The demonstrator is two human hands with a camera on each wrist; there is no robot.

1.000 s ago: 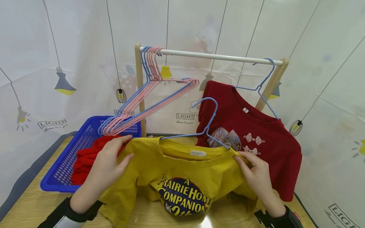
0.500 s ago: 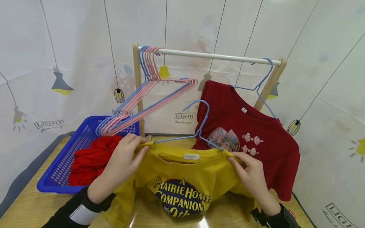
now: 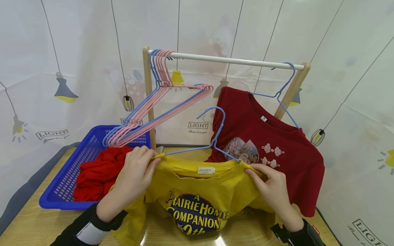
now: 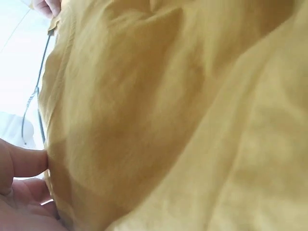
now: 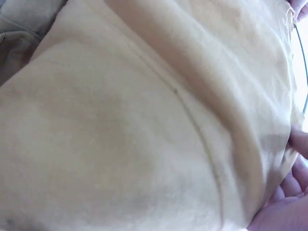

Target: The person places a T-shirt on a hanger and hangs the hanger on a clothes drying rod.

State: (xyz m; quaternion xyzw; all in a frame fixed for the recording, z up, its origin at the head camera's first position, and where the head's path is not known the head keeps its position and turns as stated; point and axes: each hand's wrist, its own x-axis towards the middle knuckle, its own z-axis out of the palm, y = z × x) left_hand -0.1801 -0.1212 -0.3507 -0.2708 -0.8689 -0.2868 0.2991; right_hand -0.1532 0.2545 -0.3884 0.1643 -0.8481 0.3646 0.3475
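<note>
A yellow T-shirt (image 3: 197,184) with a dark printed patch hangs in front of me on a blue hanger (image 3: 215,138), whose hook sticks up free of the rail. My left hand (image 3: 136,174) pinches the shirt's left shoulder by the neckline, thumb and fingers on the cloth. At the opposite shoulder my right hand (image 3: 272,182) pinches the fabric near the hanger's end. Both wrist views are mostly filled by the yellow cloth (image 4: 134,106), with the thumb and fingers at its edge. The hanger's arm ends are hidden inside the shoulders.
Behind stands a rack with a white rail (image 3: 227,60). Several pink and blue hangers (image 3: 160,92) hang at its left end, and a dark red shirt (image 3: 271,147) hangs at its right. A blue basket (image 3: 58,191) with red cloth (image 3: 98,174) sits on the wooden table (image 3: 166,235).
My left hand has moved right and gripped the shoulder by the neckline, drawing the cloth over the hanger's left arm. The hanger has shifted slightly left. My right hand keeps its pinch.
</note>
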